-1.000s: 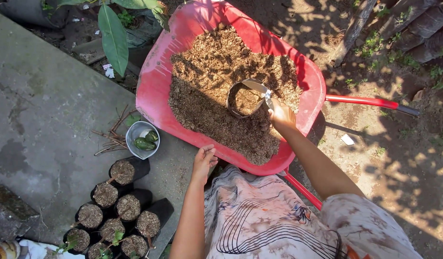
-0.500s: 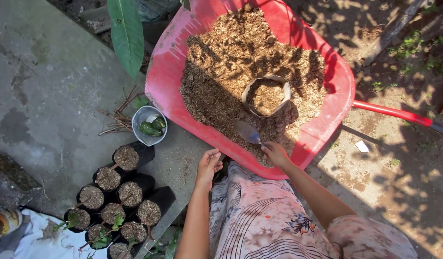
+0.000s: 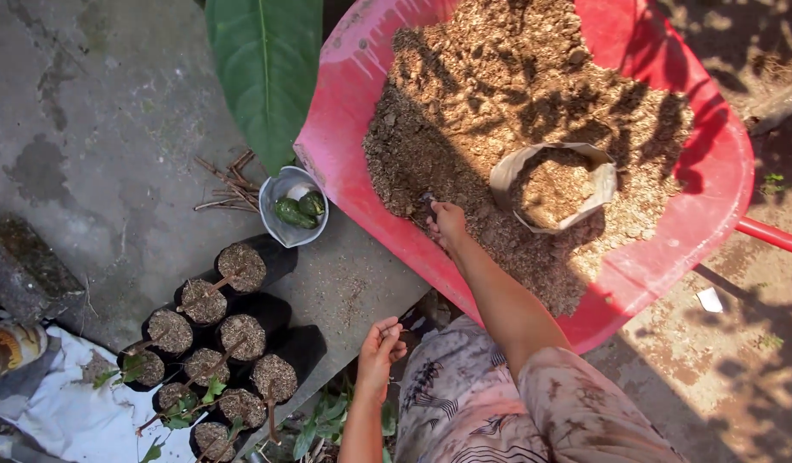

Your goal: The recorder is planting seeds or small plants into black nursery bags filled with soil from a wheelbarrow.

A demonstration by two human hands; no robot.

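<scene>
Our right hand (image 3: 448,225) has slid the trowel (image 3: 427,201) left of the half-filled bag (image 3: 554,184) in the wheelbarrow (image 3: 344,129), fingers clamped on its handle, left hand (image 3: 380,350) loosely curled and empty outside the wheelbarrow; scooping, we next need a level lift.

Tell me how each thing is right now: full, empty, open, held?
wheelbarrow: loaded with soil mix
grow bag: open, upright, nearly full
trowel: held, pushed into soil
right hand: closed on trowel
left hand: empty, fingers curled
black bags: filled, standing together
bowl: holds green pieces
</scene>
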